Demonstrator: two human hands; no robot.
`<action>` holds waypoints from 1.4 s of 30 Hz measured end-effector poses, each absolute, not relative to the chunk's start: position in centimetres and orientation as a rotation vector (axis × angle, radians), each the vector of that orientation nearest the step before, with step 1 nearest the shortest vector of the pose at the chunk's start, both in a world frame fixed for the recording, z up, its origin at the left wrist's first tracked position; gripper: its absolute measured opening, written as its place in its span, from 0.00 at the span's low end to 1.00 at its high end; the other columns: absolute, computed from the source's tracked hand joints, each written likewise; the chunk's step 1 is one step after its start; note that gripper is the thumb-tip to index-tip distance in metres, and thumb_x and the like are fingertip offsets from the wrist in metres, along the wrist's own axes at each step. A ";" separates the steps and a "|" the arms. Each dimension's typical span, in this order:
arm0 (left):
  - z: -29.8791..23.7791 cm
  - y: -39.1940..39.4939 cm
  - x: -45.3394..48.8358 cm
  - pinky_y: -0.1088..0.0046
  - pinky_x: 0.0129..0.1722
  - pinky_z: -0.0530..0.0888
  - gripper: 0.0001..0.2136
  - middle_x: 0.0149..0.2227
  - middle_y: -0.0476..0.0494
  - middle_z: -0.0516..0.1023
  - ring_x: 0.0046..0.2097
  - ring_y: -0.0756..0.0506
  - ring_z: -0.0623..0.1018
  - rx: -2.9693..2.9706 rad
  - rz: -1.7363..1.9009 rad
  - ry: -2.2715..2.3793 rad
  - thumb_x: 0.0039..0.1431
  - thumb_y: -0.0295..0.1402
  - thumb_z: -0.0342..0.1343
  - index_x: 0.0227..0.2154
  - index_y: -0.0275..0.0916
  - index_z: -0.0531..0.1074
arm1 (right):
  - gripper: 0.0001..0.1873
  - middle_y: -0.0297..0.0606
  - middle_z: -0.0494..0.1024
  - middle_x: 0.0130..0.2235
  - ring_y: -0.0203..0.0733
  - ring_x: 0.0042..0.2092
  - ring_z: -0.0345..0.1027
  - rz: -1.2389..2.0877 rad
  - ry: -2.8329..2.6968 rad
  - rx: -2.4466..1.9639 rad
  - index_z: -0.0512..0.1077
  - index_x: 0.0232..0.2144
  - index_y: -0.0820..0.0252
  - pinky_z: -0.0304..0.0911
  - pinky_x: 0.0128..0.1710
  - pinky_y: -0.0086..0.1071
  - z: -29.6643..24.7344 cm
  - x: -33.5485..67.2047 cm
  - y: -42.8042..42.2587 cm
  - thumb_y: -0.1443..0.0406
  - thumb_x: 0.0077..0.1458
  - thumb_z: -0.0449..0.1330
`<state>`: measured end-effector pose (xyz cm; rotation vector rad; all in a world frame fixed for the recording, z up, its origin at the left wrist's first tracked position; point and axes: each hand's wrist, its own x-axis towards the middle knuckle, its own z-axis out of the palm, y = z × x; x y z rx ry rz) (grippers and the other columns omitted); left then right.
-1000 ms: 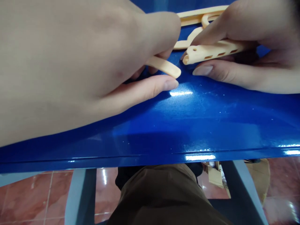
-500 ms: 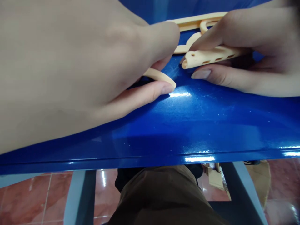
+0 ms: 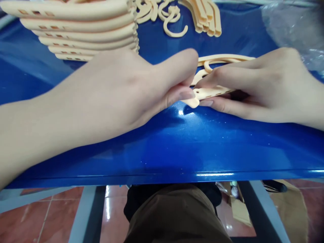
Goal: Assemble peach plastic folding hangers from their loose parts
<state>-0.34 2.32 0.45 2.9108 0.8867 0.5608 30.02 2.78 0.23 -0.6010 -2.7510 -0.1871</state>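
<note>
My left hand (image 3: 121, 91) pinches a small curved cream plastic piece (image 3: 190, 101) between thumb and fingers, its tip just showing below my fingertips. My right hand (image 3: 255, 87) grips the end of a cream plastic hanger arm (image 3: 215, 91) with small slots, thumb beneath and fingers on top. The two pieces meet end to end on the glossy blue table (image 3: 202, 145). Behind my right fingers lies another cream hanger part (image 3: 222, 59).
A stack of cream hanger arms (image 3: 76, 30) stands at the back left. Loose cream hooks (image 3: 169, 20) and a second pile of arms (image 3: 202, 17) lie at the back. Clear plastic wrap (image 3: 293, 30) sits back right. Cardboard boxes (image 3: 288, 199) lie on the tiled floor under the table.
The view has pulled back and up, revealing the stacks at the back. My left hand has brought its curved piece right up against the end of the slotted arm.
</note>
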 end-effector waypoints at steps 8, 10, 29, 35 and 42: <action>0.7 2.3 -0.6 0.72 0.37 0.72 0.33 0.32 0.54 0.76 0.29 0.47 0.79 3.023 0.350 0.878 0.85 0.58 0.30 0.63 0.44 0.74 | 0.22 0.34 0.82 0.38 0.37 0.33 0.75 -0.221 -2.761 -0.571 0.74 0.55 0.55 0.60 0.30 0.33 -0.3 29.8 3.0 0.52 0.87 0.44; 0.7 2.3 -0.6 0.74 0.33 0.64 0.31 0.35 0.53 0.78 0.29 0.50 0.76 3.059 0.374 0.856 0.87 0.55 0.31 0.59 0.42 0.76 | 0.22 0.34 0.83 0.38 0.37 0.33 0.75 -0.222 -2.774 -0.575 0.75 0.54 0.55 0.61 0.30 0.33 -0.3 29.8 3.0 0.52 0.86 0.45; 0.8 2.2 -0.1 0.68 0.38 0.70 0.17 0.36 0.50 0.81 0.38 0.47 0.79 2.933 0.680 0.702 0.88 0.37 0.45 0.41 0.42 0.76 | 0.14 0.33 0.91 0.50 0.38 0.44 0.87 -0.128 -2.627 -0.507 0.76 0.59 0.54 0.68 0.35 0.32 -1.1 29.8 2.9 0.57 0.85 0.53; 0.3 2.8 0.3 0.67 0.36 0.72 0.17 0.32 0.49 0.75 0.37 0.44 0.77 2.854 0.595 0.673 0.86 0.40 0.45 0.37 0.43 0.70 | 0.17 0.36 0.92 0.50 0.42 0.47 0.89 -0.018 -2.633 -0.540 0.80 0.56 0.53 0.78 0.41 0.33 -0.1 29.5 2.3 0.55 0.84 0.54; -1.1 2.6 0.0 0.67 0.25 0.60 0.15 0.24 0.56 0.67 0.21 0.50 0.64 2.863 0.724 0.687 0.84 0.42 0.44 0.40 0.45 0.68 | 0.16 0.36 0.92 0.51 0.44 0.48 0.89 0.020 -2.637 -0.569 0.81 0.59 0.52 0.78 0.41 0.33 -0.1 29.4 2.2 0.57 0.83 0.55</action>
